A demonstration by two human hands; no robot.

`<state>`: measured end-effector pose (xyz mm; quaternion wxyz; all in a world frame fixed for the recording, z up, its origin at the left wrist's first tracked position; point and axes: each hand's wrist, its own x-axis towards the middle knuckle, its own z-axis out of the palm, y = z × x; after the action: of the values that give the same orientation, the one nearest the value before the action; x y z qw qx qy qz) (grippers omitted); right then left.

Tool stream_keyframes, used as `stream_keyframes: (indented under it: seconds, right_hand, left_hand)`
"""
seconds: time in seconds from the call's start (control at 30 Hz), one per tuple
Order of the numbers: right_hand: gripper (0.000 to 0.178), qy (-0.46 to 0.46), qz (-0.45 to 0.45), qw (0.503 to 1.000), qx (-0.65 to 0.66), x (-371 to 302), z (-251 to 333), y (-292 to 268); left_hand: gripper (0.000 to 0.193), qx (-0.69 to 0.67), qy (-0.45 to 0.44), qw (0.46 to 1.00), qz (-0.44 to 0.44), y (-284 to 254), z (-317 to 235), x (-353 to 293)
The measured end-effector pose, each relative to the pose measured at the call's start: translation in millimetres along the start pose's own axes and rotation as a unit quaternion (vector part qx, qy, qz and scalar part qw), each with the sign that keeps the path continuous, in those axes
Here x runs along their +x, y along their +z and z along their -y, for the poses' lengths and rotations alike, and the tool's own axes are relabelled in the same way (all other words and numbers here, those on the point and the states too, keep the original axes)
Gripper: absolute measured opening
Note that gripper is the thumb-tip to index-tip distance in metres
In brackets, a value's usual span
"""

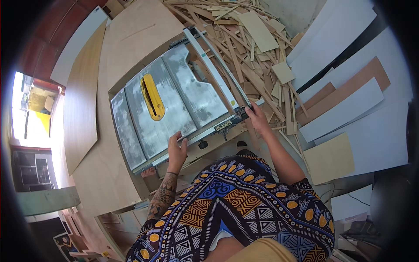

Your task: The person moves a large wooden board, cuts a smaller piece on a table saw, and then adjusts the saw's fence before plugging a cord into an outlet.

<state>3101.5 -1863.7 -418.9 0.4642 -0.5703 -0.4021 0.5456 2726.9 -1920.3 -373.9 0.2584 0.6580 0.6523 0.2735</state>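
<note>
A table saw (176, 94) with a scuffed grey metal top stands before me. Its yellow throat plate (159, 111) has a dark slot, and no raised blade can be made out. My left hand (176, 153) is at the saw's front edge, holding nothing, thumb and fingers apart. On the right side, my right hand (258, 120) is closed around the near end of the long metal rip fence (224, 61). The front rail (192, 139) runs between my hands, with a black knob (203, 144) below it.
A wooden surround (102, 174) borders the saw on the left, with a wood-grain panel (83, 105) on it. Piled offcuts (244, 52) lie beyond the fence. White and brown sheets (345, 109) are spread at the right. A dark shoe (242, 143) shows below the saw.
</note>
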Motion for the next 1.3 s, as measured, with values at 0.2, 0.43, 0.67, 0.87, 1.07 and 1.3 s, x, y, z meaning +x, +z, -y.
stream_keyframes:
  seconds: [0.2,0.43,0.67,0.87,1.07,1.3]
  right_hand:
    - [0.049,0.049,-0.008,0.995,-0.081,8,-2,-23]
    - [0.052,0.08,0.088,0.968,-0.222,36,48,-26]
    - [0.062,0.012,0.031,0.987,-0.158,82,9,-15]
    - [0.046,0.199,0.132,0.971,-0.01,101,14,18]
    - [0.045,0.092,0.161,0.982,-0.035,72,71,40]
    - [0.061,-0.09,0.141,0.954,-0.25,39,130,123]
  left_hand:
    - [0.061,0.106,0.047,0.992,0.048,-6,-7,-47]
    - [0.085,0.139,0.243,0.946,0.162,64,-66,23]
    - [0.086,-0.137,0.087,0.976,0.149,115,-111,76]
    - [0.088,-0.163,-0.039,0.983,0.075,142,-144,148]
    - [0.064,-0.268,-0.076,0.959,0.055,95,-140,137]
    - [0.046,-0.613,-0.202,0.764,0.007,55,-100,106]
